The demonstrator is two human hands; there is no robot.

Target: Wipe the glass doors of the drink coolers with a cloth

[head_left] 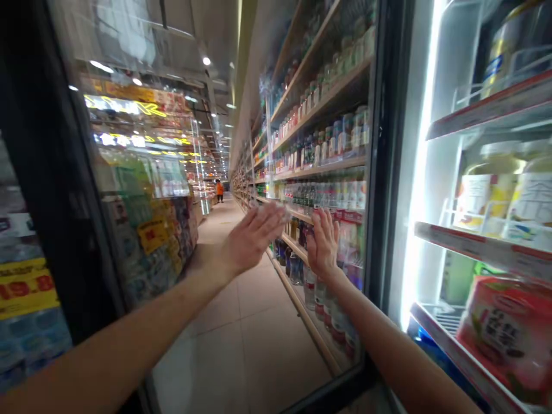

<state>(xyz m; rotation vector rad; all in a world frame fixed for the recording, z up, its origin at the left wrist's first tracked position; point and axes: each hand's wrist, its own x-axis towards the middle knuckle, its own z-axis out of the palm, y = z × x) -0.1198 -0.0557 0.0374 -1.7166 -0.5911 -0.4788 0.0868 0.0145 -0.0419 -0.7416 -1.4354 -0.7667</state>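
Observation:
A glass cooler door (259, 356) in a black frame stands swung out in front of me. Through its pane the aisle and bottle shelves show. My left hand (254, 236) reaches up to the middle of the pane, fingers stretched out and blurred by motion. A pale patch shows at its fingertips; I cannot make out whether it is a thing or a reflection. To its right, my right hand (323, 241) lies flat with its fingers up, at the glass near the door's right frame. No held object shows in it.
On the right is a lit cooler with yellow drink bottles (491, 184) and a red-pink pack (509, 333) on racks. At the left edge hangs a yellow price sign (28, 287). Far down the aisle stands a person in orange (219, 190).

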